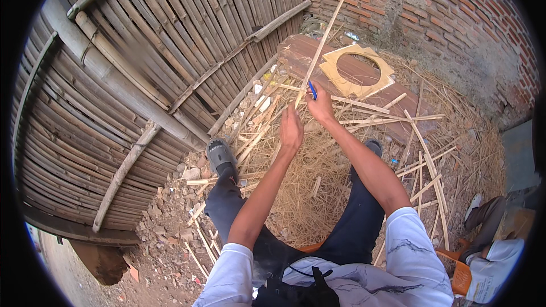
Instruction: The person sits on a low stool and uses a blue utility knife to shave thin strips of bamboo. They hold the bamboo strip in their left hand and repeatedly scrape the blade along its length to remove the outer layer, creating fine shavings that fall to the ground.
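A long pale bamboo strip [325, 41] slants up and away from my hands, over a brown wooden board [301, 55]. At its lower end, my left hand [291, 129] closes its fingers on the strip. My right hand [320, 103] is just beside it, to the right, closed round a slim blue tool [312, 90] that lies close against the strip; whether it is a pen or a cutter I cannot make out. Beyond my right hand, a tan panel with a round hole [357, 71] rests on the board.
Several loose strips [430, 165] lie at the right, among straw-like shavings [311, 193] between my legs. A bamboo wall [187, 34] rises at the left, a brick wall [438, 17] at the back right. Another person [492, 261] sits at the lower right by an orange chair [461, 277].
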`<state>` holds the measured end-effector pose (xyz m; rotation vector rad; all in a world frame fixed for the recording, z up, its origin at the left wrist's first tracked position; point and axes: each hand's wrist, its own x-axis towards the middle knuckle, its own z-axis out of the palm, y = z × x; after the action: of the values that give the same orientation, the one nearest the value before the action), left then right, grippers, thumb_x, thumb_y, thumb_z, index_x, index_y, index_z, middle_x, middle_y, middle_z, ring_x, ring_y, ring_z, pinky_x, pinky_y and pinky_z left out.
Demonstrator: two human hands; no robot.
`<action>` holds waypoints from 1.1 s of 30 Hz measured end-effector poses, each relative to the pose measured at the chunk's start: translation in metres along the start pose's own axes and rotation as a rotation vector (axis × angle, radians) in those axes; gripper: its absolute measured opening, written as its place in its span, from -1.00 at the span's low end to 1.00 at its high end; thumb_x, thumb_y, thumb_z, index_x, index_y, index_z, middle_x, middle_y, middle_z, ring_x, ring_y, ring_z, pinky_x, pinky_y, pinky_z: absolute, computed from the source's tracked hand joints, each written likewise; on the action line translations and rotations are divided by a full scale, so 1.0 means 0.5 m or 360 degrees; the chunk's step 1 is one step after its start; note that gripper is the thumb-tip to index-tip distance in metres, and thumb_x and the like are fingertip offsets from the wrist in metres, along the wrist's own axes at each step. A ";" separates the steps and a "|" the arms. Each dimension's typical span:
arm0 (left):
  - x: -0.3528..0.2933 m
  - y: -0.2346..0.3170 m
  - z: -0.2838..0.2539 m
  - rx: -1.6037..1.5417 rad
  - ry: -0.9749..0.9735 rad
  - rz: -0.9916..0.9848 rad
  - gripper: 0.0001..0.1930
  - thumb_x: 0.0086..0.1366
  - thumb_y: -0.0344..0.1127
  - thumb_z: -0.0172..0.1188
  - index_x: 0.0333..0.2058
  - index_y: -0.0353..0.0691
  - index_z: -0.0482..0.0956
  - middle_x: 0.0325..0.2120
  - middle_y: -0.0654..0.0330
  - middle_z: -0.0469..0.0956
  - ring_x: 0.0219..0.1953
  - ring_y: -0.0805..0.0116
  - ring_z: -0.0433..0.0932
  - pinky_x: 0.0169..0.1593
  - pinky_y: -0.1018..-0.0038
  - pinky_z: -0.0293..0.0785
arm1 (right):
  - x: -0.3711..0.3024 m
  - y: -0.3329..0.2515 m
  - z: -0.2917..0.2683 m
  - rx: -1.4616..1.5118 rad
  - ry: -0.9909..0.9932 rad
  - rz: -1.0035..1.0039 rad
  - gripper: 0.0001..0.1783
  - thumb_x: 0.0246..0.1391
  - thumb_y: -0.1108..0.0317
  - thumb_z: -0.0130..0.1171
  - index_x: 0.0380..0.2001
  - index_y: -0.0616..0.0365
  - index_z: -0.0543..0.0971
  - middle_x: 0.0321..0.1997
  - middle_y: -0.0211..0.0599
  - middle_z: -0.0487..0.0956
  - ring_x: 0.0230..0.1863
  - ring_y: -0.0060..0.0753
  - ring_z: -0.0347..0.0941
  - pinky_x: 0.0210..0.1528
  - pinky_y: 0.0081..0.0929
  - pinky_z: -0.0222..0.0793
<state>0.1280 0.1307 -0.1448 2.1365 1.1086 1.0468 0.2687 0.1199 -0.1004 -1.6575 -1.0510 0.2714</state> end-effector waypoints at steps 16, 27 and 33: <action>-0.011 -0.018 0.004 0.0478 -0.0017 0.0184 0.08 0.13 -0.77 0.20 0.63 -0.14 0.01 0.06 -0.11 0.32 0.11 -0.07 0.35 0.19 0.07 0.31 | 0.010 0.014 0.006 -0.0019 -0.0013 0.0079 -0.56 0.23 0.36 0.25 0.17 0.22 0.61 -0.08 0.04 0.74 -0.01 0.09 0.70 0.11 -0.08 0.53; -0.014 -0.009 0.004 0.0972 -0.0019 0.0426 0.01 0.22 -0.69 0.17 0.63 -0.25 -0.04 0.10 -0.15 0.35 0.08 -0.03 0.37 0.20 0.07 0.27 | 0.017 0.025 0.000 -0.0061 -0.0003 0.0279 -0.66 0.19 0.38 0.27 0.02 0.27 0.63 -0.17 -0.08 0.74 -0.14 -0.09 0.69 0.01 -0.19 0.55; -0.016 -0.017 -0.001 0.1275 -0.0063 0.0511 0.02 0.28 -0.58 0.23 0.65 -0.23 -0.10 0.15 -0.13 0.40 0.01 0.07 0.42 0.12 0.17 0.32 | 0.013 0.027 0.000 -0.0103 -0.0036 0.0330 -0.59 0.22 0.29 0.21 0.08 0.27 0.61 -0.21 0.21 0.73 -0.10 0.26 0.70 0.03 0.03 0.51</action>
<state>0.1206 0.1286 -0.1537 3.0266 1.3447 0.7403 0.2791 0.1247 -0.1099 -1.8282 -0.9134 0.3963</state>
